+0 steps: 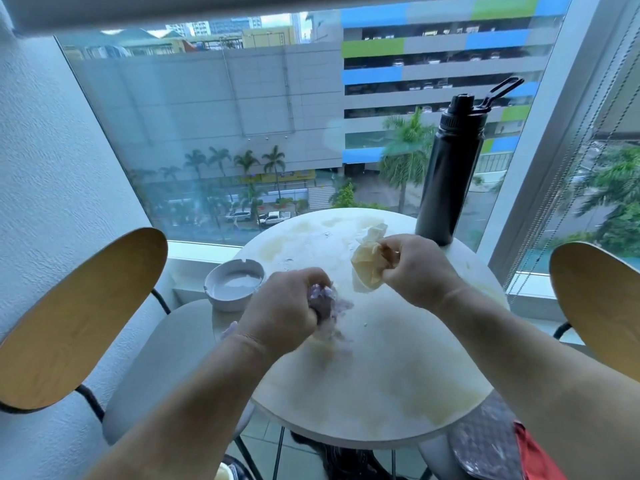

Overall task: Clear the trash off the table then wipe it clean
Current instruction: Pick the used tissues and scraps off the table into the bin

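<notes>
Trash-gathering is, we judge, the step in hand. Our left hand curls tightly round a crumpled purplish wrapper toward the table's left edge, just beside the white ashtray. Our right hand pinches a scrunched tan paper nearer the far right edge, close to the black bottle. Both wads sit low over the top; we cannot tell whether they touch it. Brownish stains mark the surface, so wiping is not yet done. Next, we think, both wads need lifting clear and carrying off the table, with both grips kept closed so no scraps fall.
</notes>
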The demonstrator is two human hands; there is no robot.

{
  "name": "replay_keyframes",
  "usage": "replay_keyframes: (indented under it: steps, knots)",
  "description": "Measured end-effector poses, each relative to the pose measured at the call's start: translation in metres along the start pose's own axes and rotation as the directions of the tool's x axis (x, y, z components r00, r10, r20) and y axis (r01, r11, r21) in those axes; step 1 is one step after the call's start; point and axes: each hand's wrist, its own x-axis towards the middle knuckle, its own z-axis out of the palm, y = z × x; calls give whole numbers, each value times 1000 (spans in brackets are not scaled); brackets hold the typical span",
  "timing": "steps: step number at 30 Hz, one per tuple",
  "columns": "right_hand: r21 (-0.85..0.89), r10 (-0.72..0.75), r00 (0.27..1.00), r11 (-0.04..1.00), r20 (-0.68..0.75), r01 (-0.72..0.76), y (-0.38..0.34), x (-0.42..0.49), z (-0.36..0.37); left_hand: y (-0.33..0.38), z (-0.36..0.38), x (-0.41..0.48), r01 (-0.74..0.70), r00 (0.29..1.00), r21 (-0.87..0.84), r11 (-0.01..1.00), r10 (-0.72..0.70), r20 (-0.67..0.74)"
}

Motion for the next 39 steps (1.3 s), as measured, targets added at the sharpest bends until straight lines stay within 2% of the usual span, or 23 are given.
replay_keyframes:
  steps: [3,7,11,14,24,31,34,39]
  knots:
    - [103,22,998,995,-57,-16,-4,-2,-8,2,-6,10,-4,989,-139,990,-16,-145]
    - [268,83,994,961,-73,-60,-10,-1,-13,10,-19,24,23,958,-365,931,-124,-257]
    - [393,138,988,915,-76,-97,-19,1,-12,16,-34,26,40,914,-485,874,-228,-335]
    - [403,119,985,913,-127,-59,-30,1,-9,17,-48,15,38,884,-541,840,-281,-373]
    - [556,90,985,831,-147,7,-115,-19,29,-48,-109,-58,98,777,-699,708,-493,-391]
    - [640,-14,1000,768,28,-7,-209,-64,89,-107,-151,-135,139,686,-744,654,-605,-404]
    - [615,-45,998,788,40,11,-239,-86,128,-137,-161,-170,194,668,-741,643,-640,-381]
    - [557,-37,996,830,79,-13,-257,-115,186,-180,-156,-215,270,621,-797,540,-730,-284]
